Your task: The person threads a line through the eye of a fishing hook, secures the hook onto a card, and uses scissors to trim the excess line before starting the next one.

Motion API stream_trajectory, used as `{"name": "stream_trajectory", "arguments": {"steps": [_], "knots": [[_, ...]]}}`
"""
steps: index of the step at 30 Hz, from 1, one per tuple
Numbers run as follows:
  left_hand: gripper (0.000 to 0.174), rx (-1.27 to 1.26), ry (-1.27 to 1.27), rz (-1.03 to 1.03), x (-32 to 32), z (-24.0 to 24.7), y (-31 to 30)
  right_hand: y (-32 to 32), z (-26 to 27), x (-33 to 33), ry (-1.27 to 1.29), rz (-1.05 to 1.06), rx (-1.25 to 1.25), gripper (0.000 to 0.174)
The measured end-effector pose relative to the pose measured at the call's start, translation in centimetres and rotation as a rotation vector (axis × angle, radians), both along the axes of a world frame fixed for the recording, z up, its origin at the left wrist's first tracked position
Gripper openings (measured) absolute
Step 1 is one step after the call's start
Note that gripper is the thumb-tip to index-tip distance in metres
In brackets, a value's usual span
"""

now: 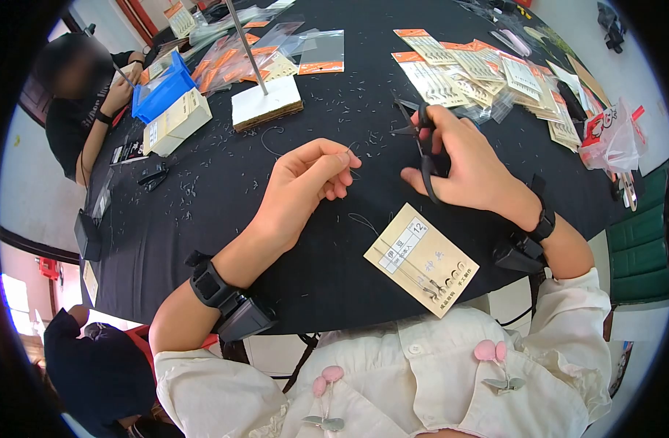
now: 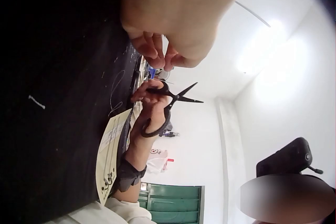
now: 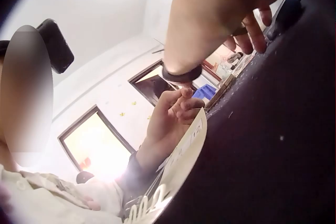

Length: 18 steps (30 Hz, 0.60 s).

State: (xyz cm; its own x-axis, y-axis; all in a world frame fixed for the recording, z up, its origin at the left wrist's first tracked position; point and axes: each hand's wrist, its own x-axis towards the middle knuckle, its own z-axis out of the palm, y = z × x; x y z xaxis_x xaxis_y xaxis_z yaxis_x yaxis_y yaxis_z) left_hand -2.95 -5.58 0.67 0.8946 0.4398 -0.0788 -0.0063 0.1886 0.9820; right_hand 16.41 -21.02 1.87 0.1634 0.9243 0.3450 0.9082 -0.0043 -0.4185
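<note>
My left hand [image 1: 299, 182] pinches a thin, hair-like line [image 1: 352, 147] between thumb and forefinger, the other fingers curled beneath. To its right, my right hand [image 1: 477, 160] holds black scissors [image 1: 426, 164], thumb and fingers at the handle loops. In the left wrist view the blades of the scissors [image 2: 188, 96] stand spread apart. Below the hands, near the table's front edge, lies a cream card [image 1: 415, 252] of fishing hooks with printed labels. Dark hooks [image 1: 437, 288] sit at its lower end, and a loop of line [image 1: 362, 221] sticks out past its upper left.
Small clippings [image 1: 188, 193] litter the black tablecloth [image 1: 203, 255]. A white-topped block [image 1: 265, 102] with an upright metal rod stands ahead. Packed hook cards [image 1: 488, 73] pile up at the back right. A blue tray [image 1: 159, 87] and another person [image 1: 86, 95] are at left.
</note>
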Motion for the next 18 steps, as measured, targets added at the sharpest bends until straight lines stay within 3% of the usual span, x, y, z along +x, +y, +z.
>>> {"name": "stream_trajectory", "arguments": {"steps": [2, 6, 7, 9, 12, 18], "knots": [[0.013, -0.001, -0.002, -0.001, 0.0, 0.0, 0.0, 0.3, -0.8, 0.6, -0.111, -0.059, 0.192, 0.057], [0.013, -0.064, -0.025, 0.047, 0.1, -0.2, 0.0, 0.0, 0.7, 0.4, -0.079, -0.204, 0.078, 0.058], [0.013, -0.084, -0.038, 0.053, 0.1, -0.3, 0.1, 0.1, 0.5, 0.6, -0.079, -0.204, 0.079, 0.058], [0.013, -0.08, -0.04, 0.048, 0.0, -0.2, 0.1, 0.2, -0.1, 1.1, -0.31, -0.18, 0.281, 0.057], [0.013, -0.071, -0.032, 0.04, 0.0, -0.1, 0.0, 0.0, 0.4, 0.6, -0.422, -0.16, 0.323, 0.057], [0.014, -0.049, -0.011, 0.037, 0.1, 0.0, 0.0, -0.2, 0.6, 0.5, -0.469, -0.047, 0.178, 0.055]]}}
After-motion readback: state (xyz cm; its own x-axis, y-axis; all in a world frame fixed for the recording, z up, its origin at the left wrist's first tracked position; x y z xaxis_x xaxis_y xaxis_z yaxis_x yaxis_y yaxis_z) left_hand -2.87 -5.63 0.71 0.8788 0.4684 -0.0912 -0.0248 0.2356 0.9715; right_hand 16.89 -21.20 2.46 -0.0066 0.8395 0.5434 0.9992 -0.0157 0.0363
